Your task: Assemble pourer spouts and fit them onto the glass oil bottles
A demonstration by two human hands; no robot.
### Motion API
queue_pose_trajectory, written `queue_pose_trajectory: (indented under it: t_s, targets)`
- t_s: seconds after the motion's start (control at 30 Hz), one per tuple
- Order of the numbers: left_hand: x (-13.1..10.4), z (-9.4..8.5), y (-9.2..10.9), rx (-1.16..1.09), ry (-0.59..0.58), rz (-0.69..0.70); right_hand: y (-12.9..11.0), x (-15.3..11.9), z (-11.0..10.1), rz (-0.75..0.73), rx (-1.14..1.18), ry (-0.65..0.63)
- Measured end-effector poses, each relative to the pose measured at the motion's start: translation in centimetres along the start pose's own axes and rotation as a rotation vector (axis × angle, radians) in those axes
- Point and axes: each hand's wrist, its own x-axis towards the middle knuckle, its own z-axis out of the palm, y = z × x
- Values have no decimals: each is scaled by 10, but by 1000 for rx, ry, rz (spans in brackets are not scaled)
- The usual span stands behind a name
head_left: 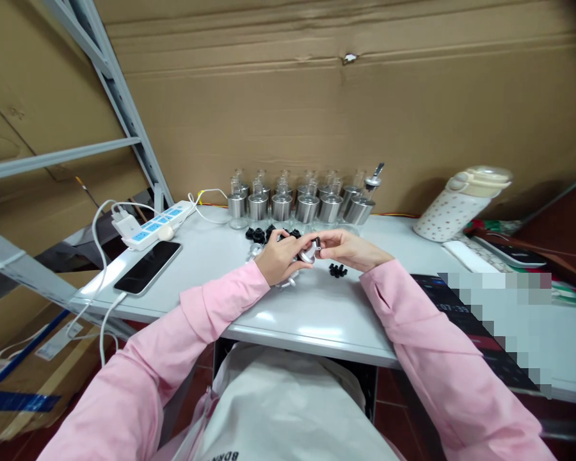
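Note:
My left hand (282,257) grips a round silver cap (309,253) above the middle of the table. My right hand (346,248) pinches a small dark piece (317,243) at the cap's right side. Under and beside my left hand lie more silver parts (290,280), partly hidden by it. Black round stoppers (258,235) sit just behind that hand. Several tiny black pieces (338,270) are bunched below my right hand. Behind both hands, glass bottles with silver bands (281,208) stand in rows; the far right one carries a silver pourer top (373,182).
A phone (148,267) and a white power strip (159,225) with cables occupy the left side. At the right are a tilted dotted bottle (454,205), a keyboard (484,253) and a dark screen (465,320). Cardboard (317,109) rises behind the table (288,326).

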Motion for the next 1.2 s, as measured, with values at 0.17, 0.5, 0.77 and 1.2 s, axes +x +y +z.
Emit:
queue_pose_trajectory:
  t_s: [0.17, 0.5, 0.77, 1.2]
  targets:
    - [-1, 0, -1, 16, -56, -19, 3, 2, 0, -38, -56, 56]
    - [-3, 7, -6, -96, 59, -77, -2, 7, 15, -91, -44, 124]
    - [0, 2, -6, -90, 114, -194, -9, 5, 21, -163, 142, 319]
    - [0, -2, -1, -93, 70, -171, -15, 5, 13, -190, 440, 582]
